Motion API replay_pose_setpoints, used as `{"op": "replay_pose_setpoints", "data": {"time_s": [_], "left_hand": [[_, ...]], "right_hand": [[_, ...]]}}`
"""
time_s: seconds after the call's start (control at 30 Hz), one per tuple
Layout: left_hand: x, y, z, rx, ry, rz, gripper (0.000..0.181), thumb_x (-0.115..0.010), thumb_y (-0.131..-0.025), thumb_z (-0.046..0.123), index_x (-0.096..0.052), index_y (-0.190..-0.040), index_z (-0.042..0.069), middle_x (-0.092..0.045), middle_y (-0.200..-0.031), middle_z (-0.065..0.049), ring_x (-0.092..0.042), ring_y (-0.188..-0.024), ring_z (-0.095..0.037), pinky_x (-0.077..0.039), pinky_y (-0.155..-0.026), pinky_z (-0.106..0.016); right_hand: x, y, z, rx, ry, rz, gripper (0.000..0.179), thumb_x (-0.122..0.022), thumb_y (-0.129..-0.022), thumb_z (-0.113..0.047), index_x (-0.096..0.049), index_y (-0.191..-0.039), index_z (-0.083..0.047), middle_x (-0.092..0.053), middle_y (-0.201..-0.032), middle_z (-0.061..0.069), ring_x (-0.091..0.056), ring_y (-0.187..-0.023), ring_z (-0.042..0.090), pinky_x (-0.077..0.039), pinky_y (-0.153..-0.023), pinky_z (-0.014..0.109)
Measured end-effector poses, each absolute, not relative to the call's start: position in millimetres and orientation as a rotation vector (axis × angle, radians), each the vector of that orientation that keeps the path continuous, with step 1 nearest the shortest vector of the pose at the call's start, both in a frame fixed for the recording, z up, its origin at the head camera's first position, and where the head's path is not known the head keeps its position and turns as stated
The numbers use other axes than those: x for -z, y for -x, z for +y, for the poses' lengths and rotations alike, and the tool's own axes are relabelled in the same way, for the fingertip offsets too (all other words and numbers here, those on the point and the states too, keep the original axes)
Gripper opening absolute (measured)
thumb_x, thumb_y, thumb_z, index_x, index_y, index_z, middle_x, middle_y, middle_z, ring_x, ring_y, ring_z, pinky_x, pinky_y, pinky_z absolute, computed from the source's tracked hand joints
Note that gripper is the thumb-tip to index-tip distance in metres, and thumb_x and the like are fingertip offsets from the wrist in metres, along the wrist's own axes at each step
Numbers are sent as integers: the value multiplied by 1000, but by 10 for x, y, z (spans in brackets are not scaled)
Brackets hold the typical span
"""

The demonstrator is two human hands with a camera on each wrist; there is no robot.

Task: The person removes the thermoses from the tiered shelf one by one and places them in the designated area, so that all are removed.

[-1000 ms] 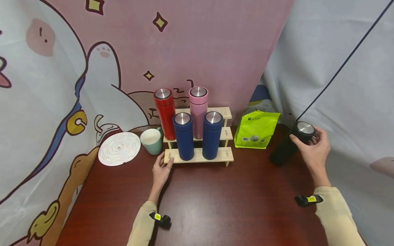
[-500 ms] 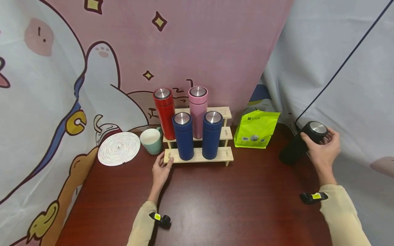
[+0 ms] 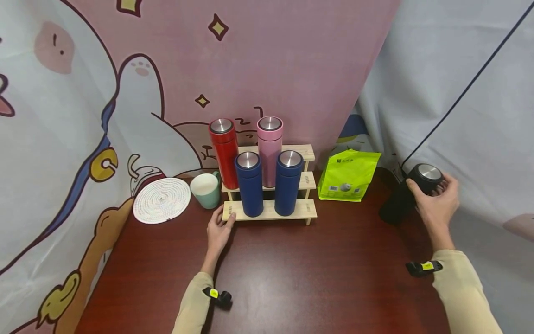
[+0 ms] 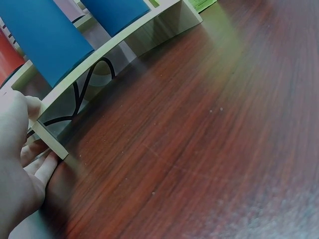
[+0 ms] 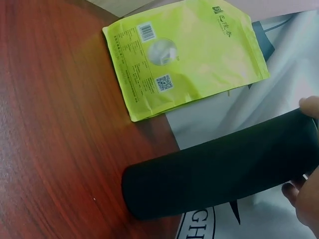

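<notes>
My right hand (image 3: 438,204) grips a black thermos flask (image 3: 396,202) around its upper end, just under the steel-topped lid. In the right wrist view the flask's (image 5: 214,174) dark body stretches away from the fingers. At the left end of a three-step wooden rack (image 3: 306,211), my left hand (image 3: 218,229) pinches the lowest step, thumb on top and fingers underneath. Two blue flasks (image 3: 249,190) stand on that lowest step. Behind them, a red flask (image 3: 225,157) and a pink flask (image 3: 270,150) stand upright on a higher step.
A mint-green mug (image 3: 206,197) and a round white woven mat (image 3: 160,202) are left of the rack. Between the rack and the black flask stands a lime-green pouch (image 3: 348,176). Printed cloth (image 3: 317,69) hangs behind the brown table (image 3: 300,278).
My right hand has moved a little to the right with the black flask, mostly in the first half second. The left hand and the rack have stayed put.
</notes>
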State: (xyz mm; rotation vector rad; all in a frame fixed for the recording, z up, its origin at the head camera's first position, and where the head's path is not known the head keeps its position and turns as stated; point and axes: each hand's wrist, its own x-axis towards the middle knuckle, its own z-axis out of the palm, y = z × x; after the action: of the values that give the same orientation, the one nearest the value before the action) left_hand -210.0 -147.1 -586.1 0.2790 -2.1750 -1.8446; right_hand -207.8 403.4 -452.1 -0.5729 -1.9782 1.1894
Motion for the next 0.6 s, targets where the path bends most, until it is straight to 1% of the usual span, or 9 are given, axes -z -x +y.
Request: {"op": "replay_pose_setpoints", "data": {"time_s": [0.1,0.17,0.23,0.33,0.4,0.47,0.57,0.6], "left_hand": [[5858,2099,-1474,1854,-273,-2166,58,-76,-93,25,-56,-145,11,-69,-127,-23,-67,-117,-34,-52,-103,-48],[5854,2101,-1474,1865,-260,-2158,58,-75,-94,22,-54,-146,9,-68,-127,-24,-67,-116,-35,-53,-102,-47],[5825,2099,-1472,1878,-252,-2161,58,-74,-95,19,-53,-147,6,-68,-127,-25,-67,-115,-35,-54,-99,-42],[5644,2020,-1446,1884,-241,-2178,56,-72,-95,13,-51,-146,1,-68,-125,-26,-67,-114,-36,-55,-92,-29],[5528,1966,-1433,1883,-244,-2194,55,-71,-95,11,-52,-145,-1,-68,-125,-27,-67,-114,-36,-54,-91,-26],[5433,1915,-1421,1876,-243,-2201,55,-72,-95,10,-52,-144,-2,-68,-124,-27,-68,-114,-36,-54,-91,-27],[5426,1902,-1421,1876,-247,-2201,55,-72,-95,11,-53,-145,-2,-68,-125,-27,-68,-114,-36,-55,-94,-34],[5418,1894,-1419,1873,-248,-2202,55,-72,-95,11,-53,-145,-2,-68,-125,-27,-68,-114,-37,-55,-94,-34]], "right_hand": [[4450,2064,4017,-1210,546,-1959,67,-86,-79,-31,-55,-138,-21,-54,-118,-16,-53,-107,-2,-44,-99,17],[4375,2057,4005,-1208,503,-1945,64,-84,-81,-31,-56,-137,-21,-56,-123,-13,-53,-113,1,-42,-104,17],[4273,2063,3981,-1195,457,-1930,62,-83,-82,-31,-56,-137,-21,-58,-128,-9,-53,-120,4,-39,-109,19],[4106,2084,3937,-1175,403,-1928,61,-81,-83,-31,-55,-138,-21,-58,-134,-5,-52,-128,8,-36,-114,21],[4014,2110,3906,-1155,379,-1932,62,-81,-83,-32,-55,-138,-21,-58,-136,-4,-52,-130,10,-36,-115,21],[3933,2136,3856,-1146,360,-1933,62,-81,-83,-31,-56,-139,-20,-59,-136,-5,-52,-130,10,-36,-115,21],[3844,2172,3751,-1149,311,-1913,62,-82,-83,-27,-57,-138,-15,-60,-133,-6,-54,-128,13,-38,-114,23],[3816,2181,3706,-1151,296,-1907,62,-82,-83,-25,-57,-138,-14,-60,-132,-6,-54,-127,13,-39,-113,23]]}}
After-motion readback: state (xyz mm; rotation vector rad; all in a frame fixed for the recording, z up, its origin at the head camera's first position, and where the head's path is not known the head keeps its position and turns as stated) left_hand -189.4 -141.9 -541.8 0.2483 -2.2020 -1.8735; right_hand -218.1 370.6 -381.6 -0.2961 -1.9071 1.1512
